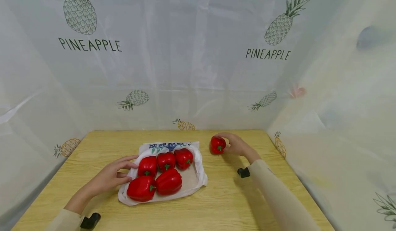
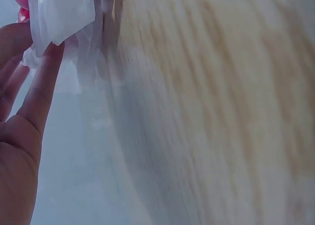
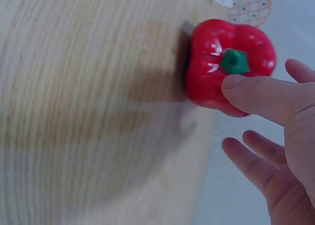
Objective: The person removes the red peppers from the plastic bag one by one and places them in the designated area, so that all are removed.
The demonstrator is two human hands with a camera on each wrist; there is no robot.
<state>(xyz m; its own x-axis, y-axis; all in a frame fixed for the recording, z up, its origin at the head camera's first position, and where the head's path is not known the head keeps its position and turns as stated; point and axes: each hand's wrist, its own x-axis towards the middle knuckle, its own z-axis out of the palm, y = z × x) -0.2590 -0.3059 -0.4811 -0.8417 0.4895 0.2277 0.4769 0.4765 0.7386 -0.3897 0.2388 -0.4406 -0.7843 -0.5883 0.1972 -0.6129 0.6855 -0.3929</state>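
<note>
A red bell pepper [image 1: 217,145] with a green stem is held in my right hand [image 1: 235,145], right of the bag. The right wrist view shows my thumb pressing beside the stem of this bell pepper [image 3: 206,72]; my other fingers are partly hidden behind it. Whether it touches the table, I cannot tell. Several more red bell peppers [image 1: 169,182] lie in a white plastic bag [image 1: 198,189] with its mouth spread wide. My left hand [image 1: 111,176] touches the bag's left edge, fingers spread and fairly straight. In the left wrist view, a plastic fold covers one fingertip.
The light wooden table [image 1: 222,196] stands against a pale curtain [image 1: 198,69] printed with pineapples. The curtain also closes in both sides. Dark wrist cameras [image 1: 243,172] sit at my sleeves. Bare wood surrounds the bag.
</note>
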